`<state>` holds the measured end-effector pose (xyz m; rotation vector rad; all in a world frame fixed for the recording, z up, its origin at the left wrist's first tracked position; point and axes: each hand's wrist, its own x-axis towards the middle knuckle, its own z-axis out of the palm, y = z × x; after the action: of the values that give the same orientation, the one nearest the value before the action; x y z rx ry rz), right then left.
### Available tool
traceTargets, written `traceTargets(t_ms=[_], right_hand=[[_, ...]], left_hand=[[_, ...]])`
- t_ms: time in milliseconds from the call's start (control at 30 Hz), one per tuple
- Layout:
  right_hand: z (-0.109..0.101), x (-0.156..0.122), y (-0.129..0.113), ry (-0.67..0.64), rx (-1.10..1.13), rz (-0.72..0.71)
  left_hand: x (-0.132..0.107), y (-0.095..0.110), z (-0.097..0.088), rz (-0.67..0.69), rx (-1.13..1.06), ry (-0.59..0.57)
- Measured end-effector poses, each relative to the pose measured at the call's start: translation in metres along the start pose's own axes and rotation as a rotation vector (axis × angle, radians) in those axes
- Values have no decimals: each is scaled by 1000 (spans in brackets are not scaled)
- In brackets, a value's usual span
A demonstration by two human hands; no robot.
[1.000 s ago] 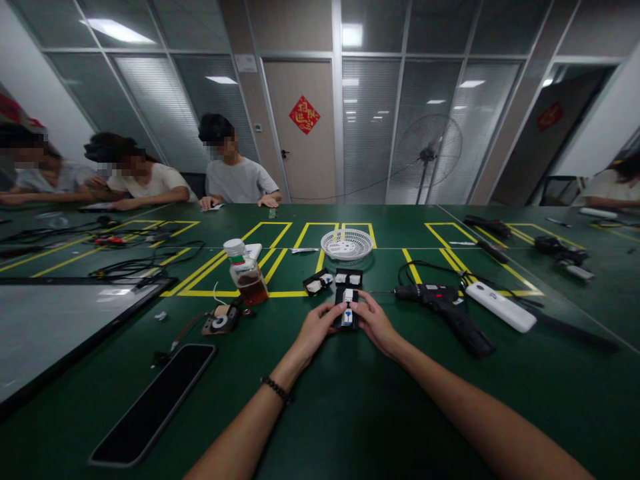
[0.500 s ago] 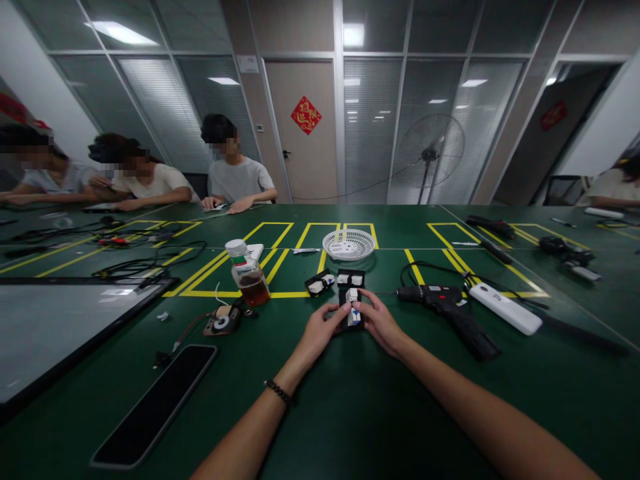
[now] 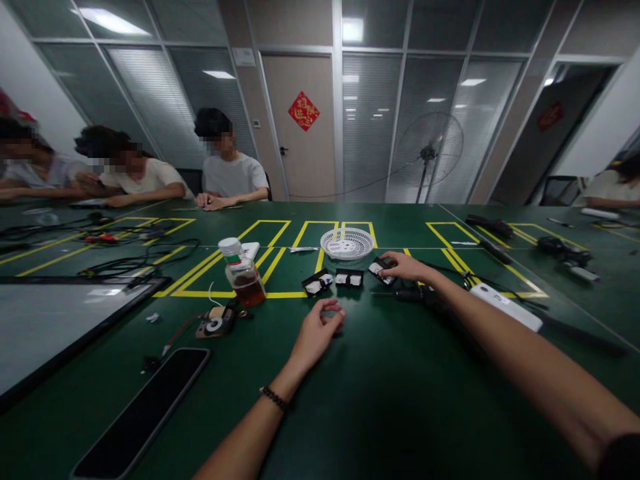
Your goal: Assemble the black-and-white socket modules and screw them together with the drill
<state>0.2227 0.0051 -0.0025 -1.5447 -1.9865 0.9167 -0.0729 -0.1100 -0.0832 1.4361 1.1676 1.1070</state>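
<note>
At the right end of a row of small black cases, my right hand (image 3: pixel 400 265) is closed on the edge of one black case with white pieces inside (image 3: pixel 379 271). It sits at or just above the table, slightly tilted. Two similar cases, a middle one (image 3: pixel 349 279) and a left one (image 3: pixel 318 285), lie beside it, each with white pieces and a black band across. My left hand (image 3: pixel 321 327) rests nearer to me with fingers loosely curled and nothing visible in it.
A white plastic basket (image 3: pixel 347 245) stands behind the cases. Left are a bottle of brown liquid (image 3: pixel 249 283), a small device with wires (image 3: pixel 216 323) and a phone (image 3: pixel 145 413). A power drill (image 3: pixel 410 294) and a white power strip (image 3: pixel 505 307) lie right. Several people sit across the table.
My hands have come apart. The case they held together has moved forward and right in my right hand, beside the other two. My left hand has let go and stayed near.
</note>
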Motion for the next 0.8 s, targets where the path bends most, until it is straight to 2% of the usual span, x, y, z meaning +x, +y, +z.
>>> traceTargets(t_ms=[167, 300, 367, 433, 500, 600, 700, 800], right_hand=[[6, 23, 11, -158, -99, -14], [10, 34, 16, -188, -115, -42], [13, 35, 18, -178, -107, -57], [16, 33, 19, -157, -95, -71], [15, 27, 18, -126, -82, -78], [6, 5, 14, -43, -63, -106], [-8, -37, 11, 156, -127, -240], [-19, -93, 20, 285, -323, -258]], left_hand=[[-2, 8, -5, 63, 160, 41], [3, 24, -16, 183, 411, 154], [13, 32, -26, 218, 483, 215], [32, 37, -38, 236, 494, 214], [56, 38, -51, 182, 502, 227], [93, 31, -67, -5, 546, 190], [117, 23, -75, -179, 553, 112], [126, 20, -78, -189, 539, 42]])
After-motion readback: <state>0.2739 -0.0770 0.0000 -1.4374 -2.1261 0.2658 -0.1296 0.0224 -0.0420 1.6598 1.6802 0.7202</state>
